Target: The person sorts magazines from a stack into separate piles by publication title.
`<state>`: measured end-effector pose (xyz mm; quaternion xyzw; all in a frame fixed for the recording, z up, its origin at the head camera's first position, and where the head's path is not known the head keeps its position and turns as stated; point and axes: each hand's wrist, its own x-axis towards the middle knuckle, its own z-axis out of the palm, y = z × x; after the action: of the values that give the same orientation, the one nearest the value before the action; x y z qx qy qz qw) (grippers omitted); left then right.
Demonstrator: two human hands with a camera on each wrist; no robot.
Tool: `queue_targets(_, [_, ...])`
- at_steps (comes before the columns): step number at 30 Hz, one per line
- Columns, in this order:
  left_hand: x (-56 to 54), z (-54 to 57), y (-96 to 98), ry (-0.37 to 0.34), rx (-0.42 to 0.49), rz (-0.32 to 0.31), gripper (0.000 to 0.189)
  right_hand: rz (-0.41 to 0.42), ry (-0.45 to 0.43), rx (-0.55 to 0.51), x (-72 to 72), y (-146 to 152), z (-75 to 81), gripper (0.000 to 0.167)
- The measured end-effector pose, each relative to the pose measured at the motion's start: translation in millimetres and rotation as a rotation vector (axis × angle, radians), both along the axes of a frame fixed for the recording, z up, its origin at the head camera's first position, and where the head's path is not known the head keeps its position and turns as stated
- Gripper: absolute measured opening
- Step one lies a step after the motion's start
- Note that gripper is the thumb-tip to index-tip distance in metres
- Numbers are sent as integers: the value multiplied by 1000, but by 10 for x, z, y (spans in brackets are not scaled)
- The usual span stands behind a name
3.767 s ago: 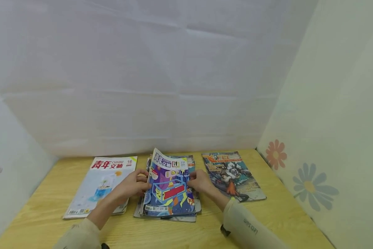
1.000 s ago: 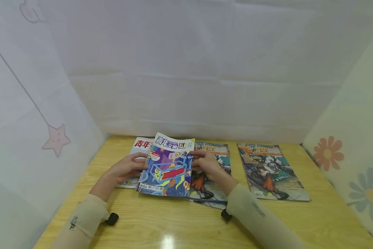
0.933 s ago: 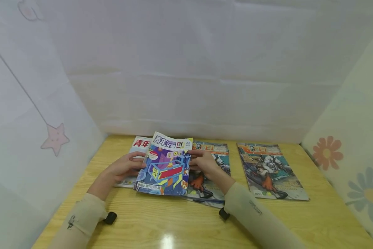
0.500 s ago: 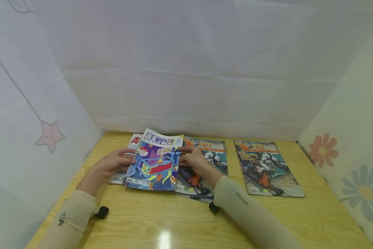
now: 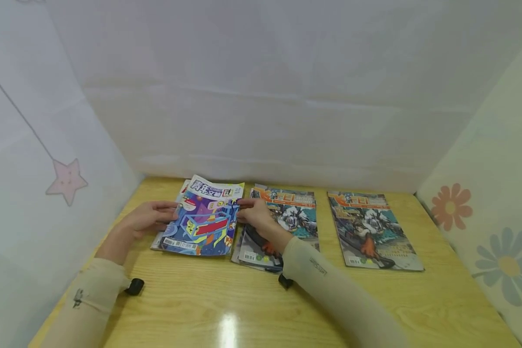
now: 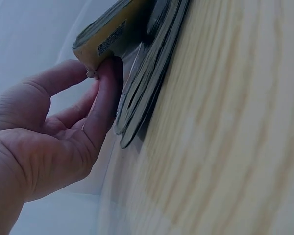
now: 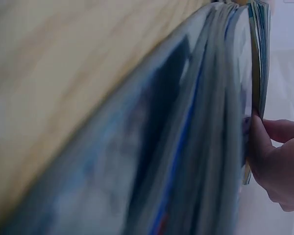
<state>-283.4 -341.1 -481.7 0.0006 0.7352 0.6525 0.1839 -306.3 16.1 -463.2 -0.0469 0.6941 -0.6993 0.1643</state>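
Both hands hold a magazine with a purple and blue cover [image 5: 204, 222] by its two long sides. My left hand [image 5: 149, 217] pinches the left edge; in the left wrist view the thumb and fingers of the left hand [image 6: 63, 112] grip the spine [image 6: 95, 54], raised above other magazines [image 6: 147, 78] lying on the wood. On the right edge, the right hand [image 5: 261, 217] pinches with thumb and fingers, as the right hand [image 7: 279, 156] does in the right wrist view. Underneath, a white-covered magazine [image 5: 157, 241] is mostly hidden, with its left margin showing.
Close by on the right lies a stack of comic magazines [image 5: 295, 217], partly behind the right forearm. Another comic magazine [image 5: 374, 232] lies further right on the wooden table [image 5: 182, 299]. White cloth walls [image 5: 261, 121] stand behind and at the sides.
The purple magazine has moved left off the middle stack, and now overlies the white-covered magazine. Both hands travelled with it, keeping their grip. A comic cover now shows on the middle stack.
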Motion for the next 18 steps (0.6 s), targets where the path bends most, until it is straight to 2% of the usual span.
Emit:
queue_targets(6, [-11, 27, 0, 17, -43, 29, 69, -53, 29, 54, -69, -104, -16, 42])
queue_targets(10, [-23, 71, 22, 32, -77, 51, 67, -63, 77, 136, -87, -132, 29, 43])
queue_targets(14, [-8, 106, 49, 46, -130, 64, 64, -27, 141, 285, -63, -121, 75, 46])
queue_targets(18, [8, 92, 49, 66, -183, 66, 63, 45, 183, 357, -28, -82, 84, 47])
